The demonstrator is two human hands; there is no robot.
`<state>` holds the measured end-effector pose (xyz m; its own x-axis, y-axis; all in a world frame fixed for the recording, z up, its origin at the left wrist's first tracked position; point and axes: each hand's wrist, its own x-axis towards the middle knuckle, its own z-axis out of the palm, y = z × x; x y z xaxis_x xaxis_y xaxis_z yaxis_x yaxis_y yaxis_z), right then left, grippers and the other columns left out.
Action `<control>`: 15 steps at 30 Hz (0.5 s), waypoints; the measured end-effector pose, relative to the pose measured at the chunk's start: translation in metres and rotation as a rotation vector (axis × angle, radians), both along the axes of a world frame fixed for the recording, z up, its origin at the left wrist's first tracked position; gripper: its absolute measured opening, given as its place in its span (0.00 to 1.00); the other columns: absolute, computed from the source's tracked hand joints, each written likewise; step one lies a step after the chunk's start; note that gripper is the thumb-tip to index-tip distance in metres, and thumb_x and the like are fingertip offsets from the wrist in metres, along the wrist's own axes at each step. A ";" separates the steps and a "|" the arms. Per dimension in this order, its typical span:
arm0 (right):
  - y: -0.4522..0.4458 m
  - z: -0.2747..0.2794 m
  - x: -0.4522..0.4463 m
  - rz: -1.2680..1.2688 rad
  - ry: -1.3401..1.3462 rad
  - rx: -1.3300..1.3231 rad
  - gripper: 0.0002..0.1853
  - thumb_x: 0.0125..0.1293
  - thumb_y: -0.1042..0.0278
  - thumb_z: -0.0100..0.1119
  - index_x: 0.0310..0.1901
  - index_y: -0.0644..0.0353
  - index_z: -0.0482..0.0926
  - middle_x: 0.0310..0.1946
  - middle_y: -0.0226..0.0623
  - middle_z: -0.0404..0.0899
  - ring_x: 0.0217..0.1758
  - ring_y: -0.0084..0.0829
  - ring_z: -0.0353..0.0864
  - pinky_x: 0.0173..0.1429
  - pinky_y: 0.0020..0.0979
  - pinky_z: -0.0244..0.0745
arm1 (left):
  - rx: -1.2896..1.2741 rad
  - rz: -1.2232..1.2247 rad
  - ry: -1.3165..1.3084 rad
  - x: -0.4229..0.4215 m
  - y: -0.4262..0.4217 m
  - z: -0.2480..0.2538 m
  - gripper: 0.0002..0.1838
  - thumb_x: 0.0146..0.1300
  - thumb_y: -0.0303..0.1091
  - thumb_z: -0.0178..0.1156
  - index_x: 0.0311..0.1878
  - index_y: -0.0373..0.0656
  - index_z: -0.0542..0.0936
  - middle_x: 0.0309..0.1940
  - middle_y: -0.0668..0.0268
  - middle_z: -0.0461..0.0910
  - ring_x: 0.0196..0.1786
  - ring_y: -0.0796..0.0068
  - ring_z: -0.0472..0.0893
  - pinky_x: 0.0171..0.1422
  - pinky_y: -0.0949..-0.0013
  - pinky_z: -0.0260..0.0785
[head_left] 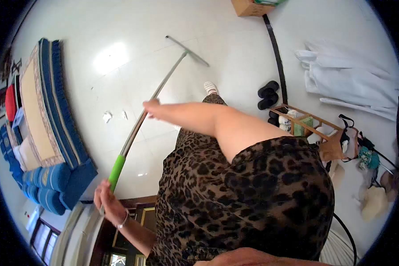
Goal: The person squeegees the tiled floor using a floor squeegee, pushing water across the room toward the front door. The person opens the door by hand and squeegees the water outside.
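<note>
A long-handled floor squeegee [167, 79] slants across the view, with a metal pole and a green grip [117, 170]. Its thin straight head [198, 58] rests on the pale tiled floor. My left hand [109, 203], with a bracelet at the wrist, is closed around the pole's upper end at the green grip. Farther down, my right hand [152, 108] wraps the bare metal part. Two crumpled white scraps, one a larger scrap [107, 117], lie on the floor left of the pole. My foot in a white shoe [211, 88] shows beyond the leopard-print dress [252, 195].
On the left stands a blue sofa [68, 133] with a beige cover. Black slippers [267, 95] lie by a wooden rack [312, 122] holding shoes at right. White draped cloth [350, 80] hangs beyond. A cardboard box [250, 8] sits at the top.
</note>
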<state>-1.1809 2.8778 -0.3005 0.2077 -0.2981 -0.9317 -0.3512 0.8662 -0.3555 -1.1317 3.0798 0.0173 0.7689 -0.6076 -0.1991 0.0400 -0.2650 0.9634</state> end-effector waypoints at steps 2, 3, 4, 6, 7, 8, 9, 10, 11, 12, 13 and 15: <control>0.068 0.003 0.044 0.219 -0.036 0.111 0.19 0.49 0.62 0.53 0.39 0.67 0.67 0.33 0.46 0.73 0.29 0.37 0.74 0.21 0.34 0.74 | 0.090 0.181 -0.130 0.027 0.087 0.009 0.07 0.56 0.28 0.51 0.27 0.35 0.73 0.30 0.63 0.72 0.43 0.71 0.71 0.54 0.66 0.60; 0.101 0.023 0.059 0.229 -0.051 0.100 0.24 0.49 0.61 0.53 0.45 0.68 0.62 0.36 0.46 0.73 0.31 0.38 0.75 0.21 0.35 0.73 | 0.193 0.193 -0.371 0.027 0.111 0.020 0.06 0.56 0.29 0.50 0.28 0.36 0.73 0.28 0.64 0.70 0.41 0.71 0.71 0.54 0.66 0.60; 0.129 0.035 0.072 0.251 -0.044 0.132 0.28 0.49 0.61 0.54 0.48 0.69 0.58 0.36 0.47 0.72 0.32 0.39 0.75 0.21 0.34 0.73 | 0.161 0.236 -0.317 0.025 0.125 0.036 0.06 0.56 0.29 0.50 0.27 0.36 0.72 0.27 0.64 0.69 0.40 0.70 0.70 0.54 0.66 0.59; 0.170 0.066 0.087 0.270 -0.022 0.142 0.25 0.48 0.63 0.55 0.46 0.70 0.62 0.37 0.46 0.72 0.29 0.37 0.75 0.22 0.33 0.72 | 0.112 0.300 -0.254 0.023 0.153 0.057 0.07 0.56 0.29 0.49 0.25 0.37 0.70 0.26 0.65 0.67 0.38 0.70 0.68 0.54 0.66 0.58; 0.188 0.066 0.096 0.289 -0.077 0.152 0.23 0.48 0.63 0.54 0.44 0.70 0.64 0.37 0.46 0.73 0.29 0.36 0.75 0.22 0.33 0.72 | 0.093 0.319 -0.241 0.024 0.164 0.062 0.08 0.56 0.30 0.48 0.24 0.38 0.68 0.25 0.65 0.66 0.36 0.70 0.67 0.55 0.65 0.58; 0.202 0.063 0.103 0.300 -0.130 0.160 0.22 0.48 0.63 0.54 0.42 0.70 0.66 0.36 0.46 0.73 0.29 0.36 0.75 0.22 0.33 0.72 | 0.071 0.330 -0.227 0.029 0.174 0.066 0.09 0.57 0.30 0.47 0.22 0.39 0.67 0.24 0.66 0.65 0.35 0.70 0.66 0.55 0.64 0.57; 0.212 0.061 0.106 0.310 -0.180 0.163 0.20 0.48 0.63 0.54 0.40 0.70 0.68 0.36 0.46 0.73 0.29 0.35 0.75 0.21 0.32 0.72 | 0.007 0.277 -0.221 0.034 0.180 0.070 0.09 0.57 0.30 0.47 0.22 0.40 0.66 0.23 0.66 0.63 0.34 0.70 0.66 0.55 0.63 0.57; 0.216 0.066 0.105 0.243 -0.179 0.132 0.16 0.47 0.64 0.54 0.34 0.69 0.72 0.34 0.45 0.73 0.31 0.33 0.74 0.21 0.31 0.71 | -0.060 0.222 -0.214 0.040 0.185 0.075 0.09 0.57 0.30 0.46 0.21 0.41 0.64 0.22 0.66 0.62 0.34 0.70 0.65 0.55 0.62 0.57; 0.214 0.074 0.102 0.195 -0.163 0.114 0.16 0.47 0.63 0.54 0.34 0.69 0.72 0.33 0.45 0.74 0.31 0.33 0.74 0.21 0.31 0.71 | -0.125 0.169 -0.206 0.046 0.191 0.076 0.10 0.57 0.31 0.45 0.21 0.41 0.63 0.21 0.67 0.60 0.33 0.70 0.64 0.56 0.61 0.57; 0.204 0.092 0.094 0.147 -0.147 0.095 0.16 0.47 0.63 0.54 0.34 0.69 0.71 0.32 0.44 0.74 0.31 0.33 0.74 0.21 0.30 0.71 | -0.140 0.187 -0.192 0.053 0.195 0.073 0.09 0.56 0.30 0.45 0.21 0.41 0.63 0.21 0.67 0.60 0.33 0.70 0.64 0.56 0.60 0.57; 0.194 0.101 0.084 0.097 -0.131 0.078 0.16 0.48 0.63 0.54 0.34 0.69 0.71 0.31 0.43 0.74 0.31 0.32 0.73 0.21 0.30 0.71 | -0.153 0.203 -0.176 0.062 0.194 0.069 0.09 0.56 0.29 0.45 0.21 0.41 0.63 0.20 0.67 0.60 0.33 0.70 0.65 0.56 0.59 0.57; 0.168 0.073 0.063 0.140 -0.117 0.103 0.16 0.49 0.62 0.53 0.33 0.68 0.71 0.30 0.41 0.73 0.29 0.31 0.71 0.19 0.29 0.68 | -0.181 0.244 -0.149 0.073 0.179 0.057 0.07 0.54 0.28 0.46 0.21 0.42 0.64 0.18 0.66 0.60 0.32 0.70 0.65 0.57 0.57 0.58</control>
